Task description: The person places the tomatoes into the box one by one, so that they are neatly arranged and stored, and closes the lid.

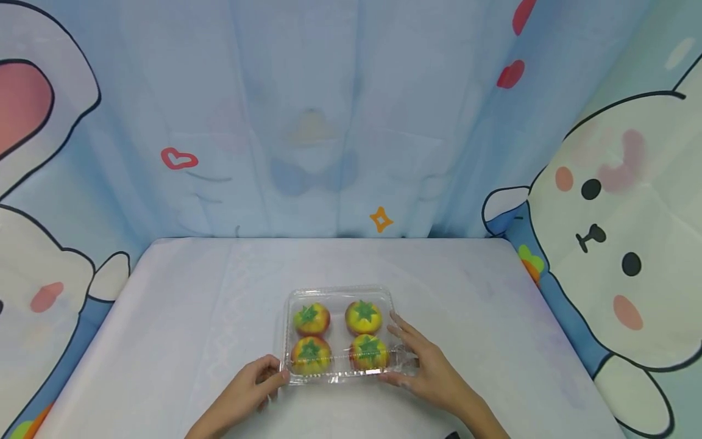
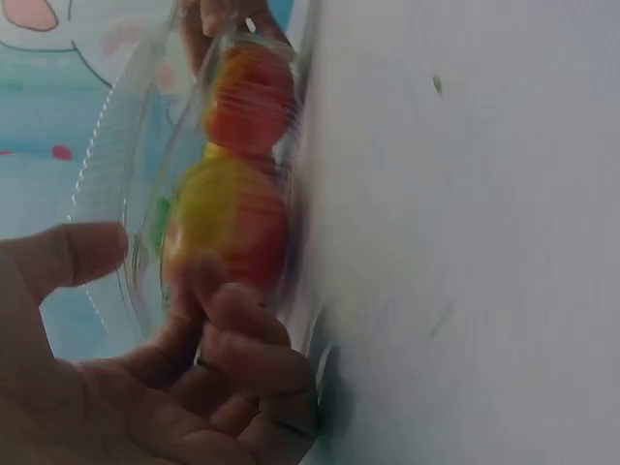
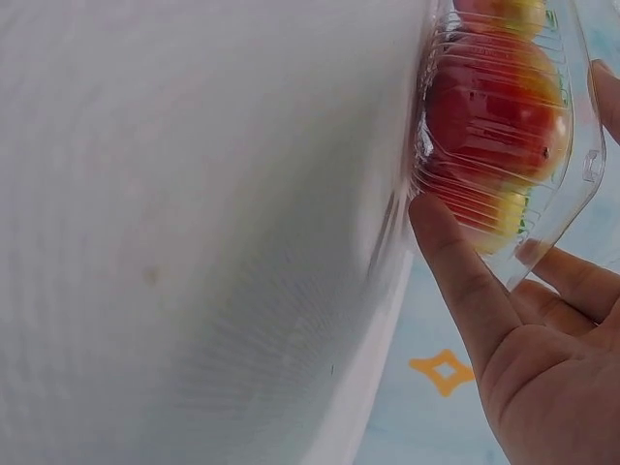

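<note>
A clear plastic fruit box (image 1: pixel 339 296) sits on the white-covered table, its long side toward me. Inside are several round red-and-yellow fruits (image 1: pixel 311 357) with green star-shaped tops, arranged in two rows. My left hand (image 1: pixel 249 387) holds the box's front left corner; in the left wrist view the thumb is at the rim and the curled fingers (image 2: pixel 242 358) are against the side. My right hand (image 1: pixel 430 369) grips the front right corner, thumb along the front and fingers up the right side. The right wrist view shows the box's ribbed wall (image 3: pixel 484 107) close to the thumb.
The table (image 1: pixel 219 292) has a pale cloth and reaches back to a blue curtain (image 1: pixel 307 91) printed with hearts and a star. Cartoon rabbit prints (image 1: pixel 620 244) flank it on both sides. A small dark object (image 1: pixel 452 435) shows at the bottom edge, right of the middle.
</note>
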### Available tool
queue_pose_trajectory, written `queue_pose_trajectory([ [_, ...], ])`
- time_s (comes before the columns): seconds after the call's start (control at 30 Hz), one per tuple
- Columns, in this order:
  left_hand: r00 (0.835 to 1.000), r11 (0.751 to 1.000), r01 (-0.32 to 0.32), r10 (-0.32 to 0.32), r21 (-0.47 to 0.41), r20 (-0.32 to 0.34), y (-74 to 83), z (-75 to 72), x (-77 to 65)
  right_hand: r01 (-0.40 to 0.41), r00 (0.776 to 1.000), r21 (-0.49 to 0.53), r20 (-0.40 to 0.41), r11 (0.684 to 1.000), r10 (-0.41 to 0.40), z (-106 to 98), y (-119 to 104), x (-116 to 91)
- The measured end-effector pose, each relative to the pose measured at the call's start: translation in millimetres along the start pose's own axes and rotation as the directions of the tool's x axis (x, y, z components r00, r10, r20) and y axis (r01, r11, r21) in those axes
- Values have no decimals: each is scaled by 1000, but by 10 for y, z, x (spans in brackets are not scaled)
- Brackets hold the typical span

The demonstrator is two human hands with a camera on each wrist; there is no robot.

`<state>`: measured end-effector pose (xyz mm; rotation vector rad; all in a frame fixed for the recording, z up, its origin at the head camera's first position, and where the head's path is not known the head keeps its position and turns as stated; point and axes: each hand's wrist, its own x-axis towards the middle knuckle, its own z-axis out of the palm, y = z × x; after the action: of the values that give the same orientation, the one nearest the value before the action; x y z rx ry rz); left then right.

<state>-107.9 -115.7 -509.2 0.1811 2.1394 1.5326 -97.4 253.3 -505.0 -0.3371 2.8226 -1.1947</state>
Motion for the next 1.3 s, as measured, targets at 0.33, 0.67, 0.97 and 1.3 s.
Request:
queue_pose_trajectory([
  [0.33, 988, 994, -6, 22, -105, 154, 0, -60, 26, -56, 998, 36, 8, 998, 56, 11, -44, 4],
  [0.67, 989, 993, 12, 5, -117, 145, -22, -74, 53, -210, 977, 130, 71, 969, 202, -19, -51, -36],
  [0.97, 993, 994, 35, -24, -100, 116, -18, -47, 44, -217, 968, 278, 188, 936, 169, -172, 102, -115],
  [1.3, 994, 994, 34, -22, -108, 109, 9, -18, 16, -301, 900, 477, 427, 826, 82, -211, 227, -139],
])
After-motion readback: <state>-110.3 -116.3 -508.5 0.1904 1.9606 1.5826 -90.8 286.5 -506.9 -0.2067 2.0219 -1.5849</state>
